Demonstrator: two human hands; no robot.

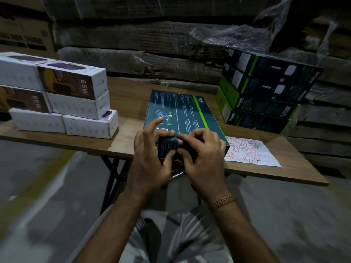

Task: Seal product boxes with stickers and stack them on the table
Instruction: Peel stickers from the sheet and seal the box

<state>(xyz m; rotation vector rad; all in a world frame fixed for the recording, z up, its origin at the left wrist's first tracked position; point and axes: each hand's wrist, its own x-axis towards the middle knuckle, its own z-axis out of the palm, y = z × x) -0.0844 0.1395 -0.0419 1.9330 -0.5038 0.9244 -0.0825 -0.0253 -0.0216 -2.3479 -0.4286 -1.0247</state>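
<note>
Right now the right hand [201, 149] pinches a small sticker [179, 142] against the near end edge of the dark Omada box [182, 114], while the left hand [150, 149] grips that same end, fingers curled over top and thumb underneath. That box lies flat on the wooden table [129, 95]; right of it sit the sticker sheet [252, 152] and a stack of Omada boxes [266, 95], left of it white 65W boxes [62, 97].

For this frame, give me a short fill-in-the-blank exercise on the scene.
1. Both hands work at the near end of the dark teal and green product box, lying on the wooden ____.
2. The white sheet of red-outlined stickers lies to the box's ____.
3. The stack of white cardboard boxes bears the marking ____.

Missing: table; right; 65W
</note>
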